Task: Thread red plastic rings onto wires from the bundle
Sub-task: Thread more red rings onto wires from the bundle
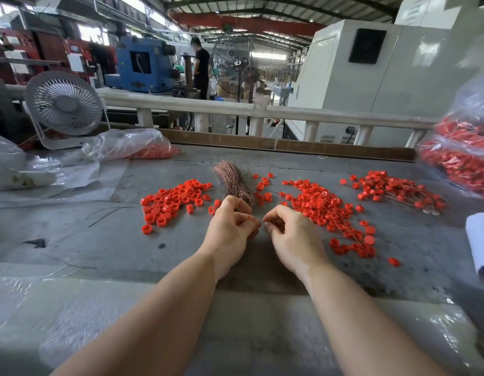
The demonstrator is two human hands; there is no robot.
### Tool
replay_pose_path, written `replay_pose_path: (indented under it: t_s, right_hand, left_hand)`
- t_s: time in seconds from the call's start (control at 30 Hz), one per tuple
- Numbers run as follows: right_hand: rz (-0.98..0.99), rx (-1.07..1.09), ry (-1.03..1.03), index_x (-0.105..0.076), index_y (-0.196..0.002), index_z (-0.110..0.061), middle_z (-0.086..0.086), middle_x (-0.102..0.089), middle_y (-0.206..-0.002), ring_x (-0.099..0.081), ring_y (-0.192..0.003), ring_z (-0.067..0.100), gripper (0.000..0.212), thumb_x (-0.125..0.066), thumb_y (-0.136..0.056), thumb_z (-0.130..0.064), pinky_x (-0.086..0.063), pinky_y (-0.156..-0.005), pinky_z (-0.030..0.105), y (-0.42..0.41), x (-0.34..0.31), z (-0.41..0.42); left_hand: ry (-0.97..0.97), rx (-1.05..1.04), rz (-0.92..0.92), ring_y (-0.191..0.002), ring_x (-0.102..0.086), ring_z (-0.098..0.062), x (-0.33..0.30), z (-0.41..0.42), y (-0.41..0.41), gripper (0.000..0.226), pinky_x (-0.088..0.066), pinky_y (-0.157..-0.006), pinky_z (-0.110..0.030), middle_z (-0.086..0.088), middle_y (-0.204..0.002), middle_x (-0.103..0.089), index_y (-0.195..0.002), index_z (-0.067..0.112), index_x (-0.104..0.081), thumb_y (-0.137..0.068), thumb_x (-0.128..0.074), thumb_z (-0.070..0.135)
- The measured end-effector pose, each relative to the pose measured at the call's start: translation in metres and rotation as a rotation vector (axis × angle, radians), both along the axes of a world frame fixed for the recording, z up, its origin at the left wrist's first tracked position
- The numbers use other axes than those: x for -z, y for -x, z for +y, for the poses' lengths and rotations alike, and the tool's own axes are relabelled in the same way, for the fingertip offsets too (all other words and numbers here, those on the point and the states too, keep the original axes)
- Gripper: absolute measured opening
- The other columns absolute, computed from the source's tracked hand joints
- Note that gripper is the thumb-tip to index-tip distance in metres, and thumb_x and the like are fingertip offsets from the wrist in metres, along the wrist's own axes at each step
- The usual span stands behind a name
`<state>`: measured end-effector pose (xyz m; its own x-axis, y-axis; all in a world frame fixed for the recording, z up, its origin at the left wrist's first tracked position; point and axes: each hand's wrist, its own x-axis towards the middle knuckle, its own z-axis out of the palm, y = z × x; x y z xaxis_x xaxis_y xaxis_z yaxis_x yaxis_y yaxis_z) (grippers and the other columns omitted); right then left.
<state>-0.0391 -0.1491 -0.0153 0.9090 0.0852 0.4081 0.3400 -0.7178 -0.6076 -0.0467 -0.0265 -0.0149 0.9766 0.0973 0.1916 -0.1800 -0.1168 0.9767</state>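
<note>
White desk fan (63, 103) stood at back-left of the grey worktable (99, 240), facing the camera. Crumpled clear plastic sheeting (59, 175) lay in front of it. White paper roll (481, 244) sat at the right edge. Cardboard strip (289, 145) ran along the table's far edge, white railing (235, 107) behind that. Beyond: blue machine (143, 66), large pedestal fan (232, 63), big white cabinet (384, 71), a person in black (201, 67) standing with back turned.

Rings (171, 203) bright red; wire bundle (231, 180) coppery pink; bench (99, 240) mottled grey; desk fan (63, 103) white; far machine (143, 65) blue; bags (126, 142) clear plastic.
</note>
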Motion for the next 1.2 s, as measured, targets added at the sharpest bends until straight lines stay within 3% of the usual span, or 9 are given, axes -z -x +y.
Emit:
replay_pose_path:
  t_s: [0.13, 0.27, 0.53, 0.73, 0.9, 1.2]
  right_hand:
    - [-0.004, -0.001, 0.001, -0.064, -0.085, -0.018, -0.003, -0.065, -0.079, -0.057, -0.079, 0.018, 0.007, -0.06, -0.086, -0.012, -0.043, -0.064, 0.027, 0.0008, -0.0006, -0.0005]
    - [0.004, -0.004, -0.009, -0.064, -0.087, -0.017, 0.0, -0.067, -0.084, -0.059, -0.082, 0.019, 0.01, -0.058, -0.087, -0.009, -0.047, -0.068, 0.029, 0.0012, -0.0017, -0.0011]
    - [0.018, -0.005, -0.01, -0.064, -0.087, -0.018, -0.003, -0.065, -0.084, -0.058, -0.083, 0.016, 0.014, -0.057, -0.086, -0.006, -0.043, -0.067, 0.024, 0.0, -0.0019, -0.0019]
    - [0.026, -0.02, -0.036, -0.063, -0.085, -0.021, -0.004, -0.065, -0.083, -0.059, -0.082, 0.014, 0.02, -0.055, -0.086, -0.002, -0.045, -0.068, 0.022, -0.0006, -0.0007, -0.0023]
    - [0.004, -0.028, -0.053, -0.064, -0.085, -0.018, 0.0, -0.067, -0.083, -0.06, -0.083, 0.02, 0.02, -0.055, -0.085, -0.001, -0.049, -0.071, 0.031, -0.0014, 0.0002, -0.0021]
    - [-0.04, -0.051, -0.09, -0.063, -0.084, -0.021, -0.007, -0.062, -0.076, -0.059, -0.077, 0.016, 0.017, -0.056, -0.087, -0.006, -0.046, -0.066, 0.026, -0.0019, 0.0019, -0.0022]
  left_hand:
    - [0.039, 0.024, -0.009, -0.058, -0.058, -0.01, 0.0014, -0.0005, -0.0009, 0.027, -0.05, -0.062, -0.019, -0.004, -0.068, -0.063, -0.081, 0.016, -0.047, -0.082, -0.063, -0.006]
    - [0.05, 0.034, -0.017, -0.054, -0.058, -0.009, 0.0019, -0.0025, -0.0019, 0.03, -0.051, -0.058, -0.017, -0.005, -0.065, -0.062, -0.078, 0.014, -0.047, -0.077, -0.068, -0.007]
    - [-0.022, 0.038, -0.007, -0.055, -0.057, -0.014, 0.0016, -0.0039, -0.0022, 0.035, -0.05, -0.065, -0.031, -0.012, -0.07, -0.062, -0.076, 0.016, -0.043, -0.075, -0.071, -0.006]
    - [0.014, 0.039, -0.004, -0.051, -0.055, -0.01, 0.001, -0.0031, -0.0029, 0.034, -0.049, -0.062, -0.029, -0.008, -0.066, -0.059, -0.076, 0.014, -0.042, -0.076, -0.068, -0.008]
    - [0.076, 0.038, -0.03, -0.049, -0.057, -0.004, 0.002, -0.0023, -0.0036, 0.026, -0.051, -0.056, -0.018, -0.001, -0.059, -0.058, -0.078, 0.012, -0.048, -0.08, -0.066, -0.006]
    - [0.102, 0.006, -0.034, -0.054, -0.061, -0.007, 0.0039, -0.0007, -0.0056, 0.013, -0.054, -0.06, -0.02, 0.002, -0.058, -0.062, -0.08, 0.009, -0.055, -0.083, -0.066, 0.001]
